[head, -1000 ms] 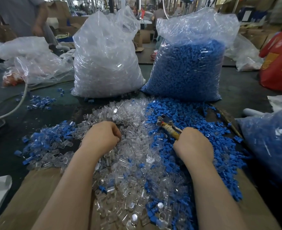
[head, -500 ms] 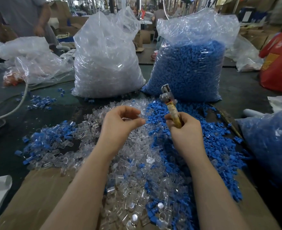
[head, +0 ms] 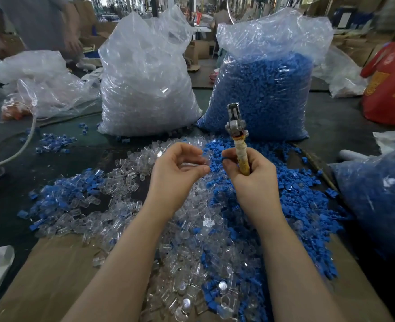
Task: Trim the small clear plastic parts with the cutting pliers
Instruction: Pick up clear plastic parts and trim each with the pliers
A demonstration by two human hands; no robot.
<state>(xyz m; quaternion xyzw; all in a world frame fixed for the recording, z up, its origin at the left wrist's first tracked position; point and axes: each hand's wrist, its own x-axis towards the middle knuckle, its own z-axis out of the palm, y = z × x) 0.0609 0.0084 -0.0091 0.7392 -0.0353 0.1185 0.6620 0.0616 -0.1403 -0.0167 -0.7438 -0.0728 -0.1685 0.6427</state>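
My right hand (head: pixel 252 182) grips the yellowish taped handle of the cutting pliers (head: pixel 236 131), which stand upright with the metal jaws pointing away from me. My left hand (head: pixel 178 173) is raised just to their left, its thumb and fingers pinching a small clear plastic part (head: pixel 204 160) that is hard to make out. The two hands are a few centimetres apart. Below them a heap of clear plastic parts (head: pixel 192 252) covers the table, mixed with blue parts (head: pixel 308 201) on its right side.
Two tall plastic bags stand behind the heap: one of clear parts (head: pixel 145 84), one of blue parts (head: pixel 261 96). Another blue-filled bag (head: pixel 377 201) lies at the right. Brown cardboard (head: pixel 52 275) lies under the heap. A person (head: pixel 40 22) stands at the far left.
Both hands rose out of the heap. My right hand swung the pliers upright, and my left hand came up pinching a clear part and moved close to the pliers.
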